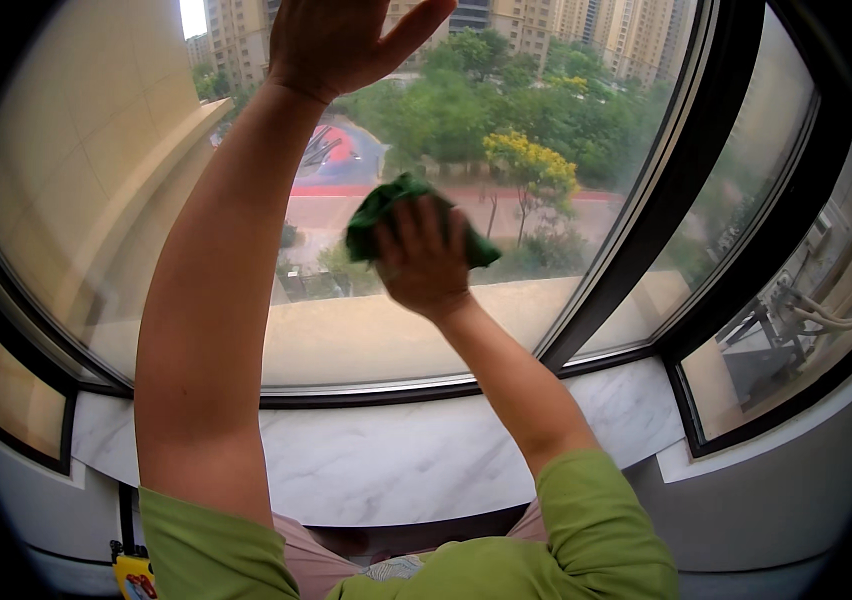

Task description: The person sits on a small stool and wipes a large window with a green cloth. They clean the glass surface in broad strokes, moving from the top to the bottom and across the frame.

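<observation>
My right hand (422,259) lies with spread fingers over a dark green cloth (397,196), pressing it against the window glass (411,315). The cloth is bunched beneath the palm and sticks out past both sides of the hand. My left arm reaches up across the picture, and my left hand (343,45) is raised near the top edge, its thumb apart and its other fingertips cut off by the frame. No object shows in it; whether it touches the glass I cannot tell.
A white marble-patterned windowsill (396,465) runs below the glass. Dark window frames (666,180) stand at the right, with an outdoor unit and hoses (808,307) beyond. At the lower left is a yellow item (133,574). Trees and buildings show outside.
</observation>
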